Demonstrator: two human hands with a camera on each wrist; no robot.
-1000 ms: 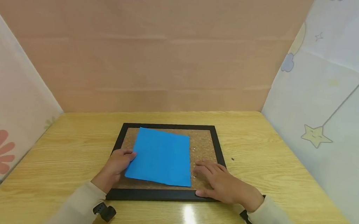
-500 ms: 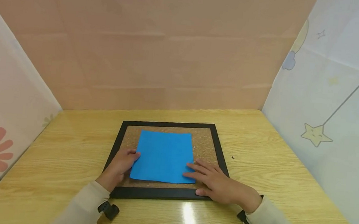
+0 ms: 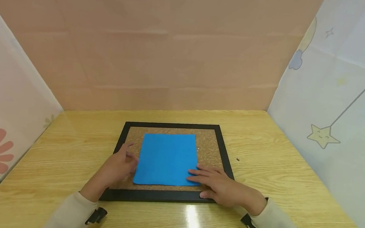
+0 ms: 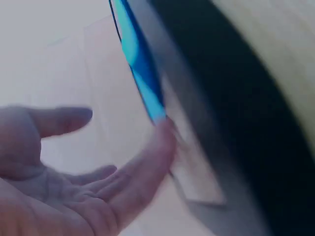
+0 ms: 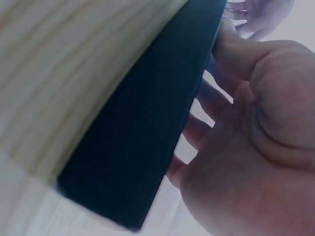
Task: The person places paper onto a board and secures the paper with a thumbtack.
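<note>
L hand (image 3: 118, 166): fingers spread, loosely bent, nothing gripped; at sheet's L edge. Contact w/ edge: can't tell, 1 digit blurred in L wrist view.
R hand (image 3: 221, 187): fingers extended + slightly apart, nothing gripped; fingertips on sheet's R edge nr the near corner, thumb on frame's near bar.
Blue sheet (image 3: 167, 159): betw. the hands, on the cork; mostly beyond R fingertips, near edge approx. parallel to the near bar.
Cork panel (image 3: 210, 148): under sheet; bare strip also shows beyond R fingers.
Black frame (image 3: 150, 196): around cork; near bar runs betw. the wrists, R corner beneath R hand.
Wood table (image 3: 275, 207): under frame, extends past both hands.
Dark speck (image 3: 238, 159): on table, beyond R hand, just outside frame; too small to ID.
Sleeves (image 3: 71, 212): pale, both forearms; black strap (image 3: 96, 215) below L wrist, similar one at R.
</note>
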